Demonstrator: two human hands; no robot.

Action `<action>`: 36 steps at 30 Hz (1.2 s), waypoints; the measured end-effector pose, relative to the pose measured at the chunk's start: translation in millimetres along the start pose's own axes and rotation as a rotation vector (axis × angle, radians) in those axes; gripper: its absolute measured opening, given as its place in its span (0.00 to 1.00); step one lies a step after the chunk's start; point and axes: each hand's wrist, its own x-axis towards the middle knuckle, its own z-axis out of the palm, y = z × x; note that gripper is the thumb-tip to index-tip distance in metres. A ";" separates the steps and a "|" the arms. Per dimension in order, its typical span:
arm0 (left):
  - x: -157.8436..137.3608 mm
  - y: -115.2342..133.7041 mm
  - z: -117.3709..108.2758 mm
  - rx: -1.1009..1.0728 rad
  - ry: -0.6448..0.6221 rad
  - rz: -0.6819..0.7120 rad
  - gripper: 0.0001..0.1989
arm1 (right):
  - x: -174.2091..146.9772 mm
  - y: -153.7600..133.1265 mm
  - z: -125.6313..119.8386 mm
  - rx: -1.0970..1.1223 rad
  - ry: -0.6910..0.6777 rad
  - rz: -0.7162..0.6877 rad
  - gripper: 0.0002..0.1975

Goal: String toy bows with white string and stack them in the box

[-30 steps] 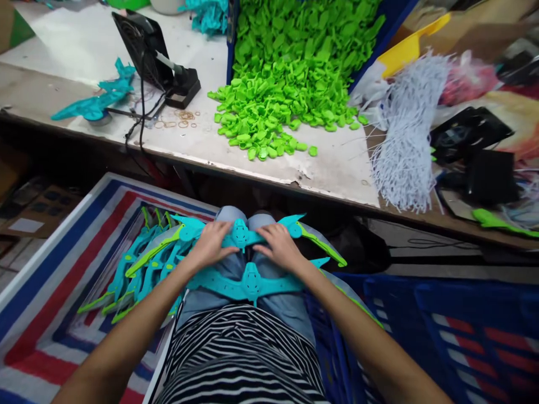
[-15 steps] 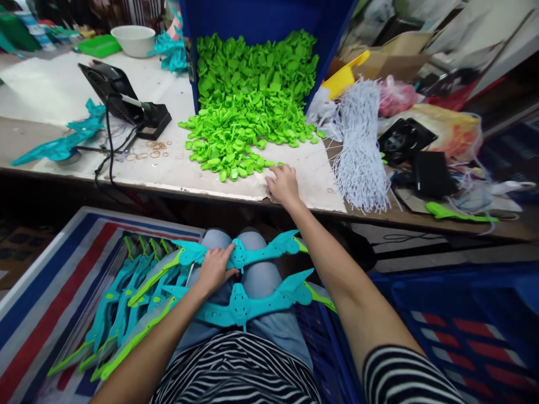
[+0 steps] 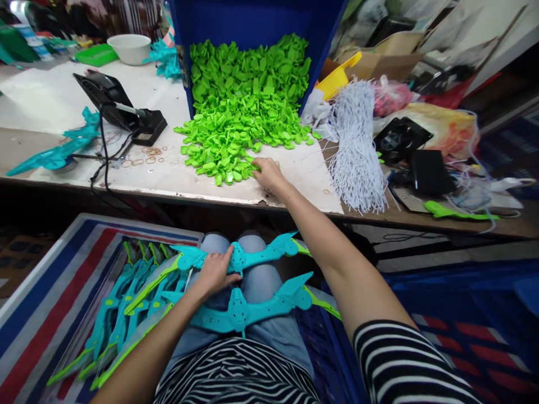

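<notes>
Across my lap lie two teal, bow-shaped plastic toys with lime-green tips, the far bow (image 3: 263, 255) and the near bow (image 3: 269, 308). My left hand (image 3: 215, 272) is closed over the far one, left of its centre, with the thumb on the near side. On the table, my right hand (image 3: 269, 173) reaches the front right edge of a heap of small bright green plastic pieces (image 3: 244, 120). Its fingers are drawn together around a green piece (image 3: 255, 164) at their tips, partly hidden. The heap spills out of a blue bin (image 3: 252, 19).
More teal bows (image 3: 122, 303) lie on a striped surface (image 3: 50, 297) at left. A small black fan (image 3: 113, 101) with a cable stands on the table, near rubber bands (image 3: 151, 151). White strings (image 3: 356, 146) hang over the edge at right. A blue crate (image 3: 463, 314) stands lower right.
My right hand has moved left from the bare table to the edge of the green heap, and its fingers have closed in. My left hand stays on the far bow.
</notes>
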 end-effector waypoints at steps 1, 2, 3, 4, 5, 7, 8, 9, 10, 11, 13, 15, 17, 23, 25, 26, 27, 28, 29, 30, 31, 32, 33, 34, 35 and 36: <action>3.3 1.4 -5.7 0.009 -0.054 -0.004 0.40 | 3.1 1.8 -2.5 0.000 -0.035 -0.014 0.18; 7.2 3.0 -11.3 0.021 -0.108 -0.013 0.40 | 6.1 3.6 -4.9 -0.004 -0.062 -0.027 0.18; 11.5 4.9 -16.6 0.034 -0.160 -0.025 0.40 | 8.5 5.2 -7.0 -0.010 -0.078 -0.042 0.18; 16.1 7.0 -21.2 0.042 -0.205 -0.040 0.41 | 10.1 6.6 -8.5 -0.015 -0.076 -0.055 0.18; 20.8 9.2 -24.7 0.039 -0.239 -0.057 0.43 | 10.8 7.6 -9.5 -0.017 -0.059 -0.061 0.18; 30.0 13.1 -28.5 -0.020 -0.279 -0.082 0.46 | 9.6 8.3 -9.5 -0.021 -0.011 -0.043 0.20; 34.0 14.4 -28.8 -0.072 -0.280 -0.092 0.47 | 8.1 7.9 -8.8 -0.027 0.006 -0.033 0.20; 37.6 15.3 -28.3 -0.130 -0.269 -0.100 0.48 | 6.6 7.1 -8.0 -0.038 0.013 -0.027 0.19; 40.5 15.6 -27.2 -0.185 -0.253 -0.108 0.48 | 5.4 5.9 -7.2 -0.056 0.009 -0.026 0.18; 42.8 15.5 -25.9 -0.232 -0.237 -0.116 0.47 | 4.6 4.5 -6.8 -0.079 -0.004 -0.028 0.17; 45.8 14.2 -22.9 -0.300 -0.209 -0.127 0.46 | 4.1 1.7 -7.7 -0.127 -0.027 -0.027 0.17; 47.0 11.9 -20.1 -0.350 -0.202 -0.119 0.45 | 2.7 0.6 -11.4 -0.160 -0.010 -0.003 0.17; 47.4 8.8 -17.1 -0.398 -0.198 -0.103 0.45 | -4.1 2.7 -16.9 -0.178 0.075 0.027 0.17; 52.1 -3.8 -5.8 -0.499 -0.146 -0.129 0.44 | -73.4 26.2 -22.6 -0.272 0.227 -0.051 0.13; 56.6 -7.1 -2.0 -0.572 -0.158 -0.106 0.40 | -95.9 36.0 -19.4 -0.250 0.150 -0.132 0.09; 59.2 -8.0 -0.2 -0.611 -0.170 -0.087 0.37 | -103.1 40.9 -18.0 -0.210 0.116 -0.176 0.08; 61.7 -8.5 1.5 -0.643 -0.178 -0.075 0.35 | -107.2 45.6 -17.1 -0.156 0.091 -0.216 0.07; 64.1 -8.6 2.9 -0.666 -0.176 -0.074 0.34 | -108.6 50.0 -16.9 -0.095 0.077 -0.245 0.06; 66.2 -8.5 4.0 -0.681 -0.158 -0.086 0.33 | -108.2 53.6 -17.4 -0.037 0.072 -0.257 0.06; 68.1 -8.5 4.7 -0.692 -0.127 -0.110 0.34 | -106.9 56.0 -18.3 0.012 0.073 -0.253 0.06; 69.7 -8.8 4.9 -0.702 -0.089 -0.135 0.34 | -106.0 56.7 -19.2 0.052 0.079 -0.241 0.05; 71.2 -9.6 4.6 -0.717 -0.059 -0.154 0.33 | -106.5 55.0 -19.8 0.085 0.098 -0.226 0.05; 72.5 -11.0 3.9 -0.742 -0.046 -0.163 0.32 | -109.3 50.8 -19.3 0.121 0.128 -0.219 0.06; 73.9 -13.0 3.1 -0.782 -0.055 -0.165 0.29 | -114.8 44.1 -17.4 0.163 0.159 -0.229 0.07; 75.2 -15.5 2.1 -0.840 -0.080 -0.165 0.26 | -123.1 35.2 -13.7 0.214 0.181 -0.263 0.08; 76.6 -18.2 1.3 -0.916 -0.114 -0.167 0.23 | -133.6 24.8 -7.9 0.269 0.184 -0.319 0.09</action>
